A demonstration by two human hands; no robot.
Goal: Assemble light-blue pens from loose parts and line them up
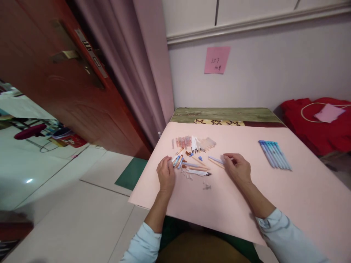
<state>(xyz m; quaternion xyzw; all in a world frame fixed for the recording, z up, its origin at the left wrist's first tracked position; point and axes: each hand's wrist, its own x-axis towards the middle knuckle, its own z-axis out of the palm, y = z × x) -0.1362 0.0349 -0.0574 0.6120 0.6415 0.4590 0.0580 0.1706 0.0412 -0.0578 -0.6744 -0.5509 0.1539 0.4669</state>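
My left hand point(166, 174) rests on the table at the left of a pile of pen parts, its fingers loosely curved and apart beside short blue-and-orange printed tubes point(178, 161). My right hand point(239, 168) pinches the near end of a lilac pen barrel point(216, 159) between thumb and fingers. A tan barrel point(216, 163) lies right alongside it; whether the fingers touch that one too I cannot tell. Between the hands are white refills with dark tips point(199, 172), small brown pieces point(184, 166), a blue piece point(200, 158) and clear bits point(207, 186).
Behind the pile lie pinkish clear parts point(183, 141), more white refills point(194, 144) and clear caps point(210, 142). A row of blue and lilac pens point(275, 155) is at the right of the pink-covered table point(219, 210). A wooden door point(82, 91) stands left; red cloth point(309, 124) is at right.
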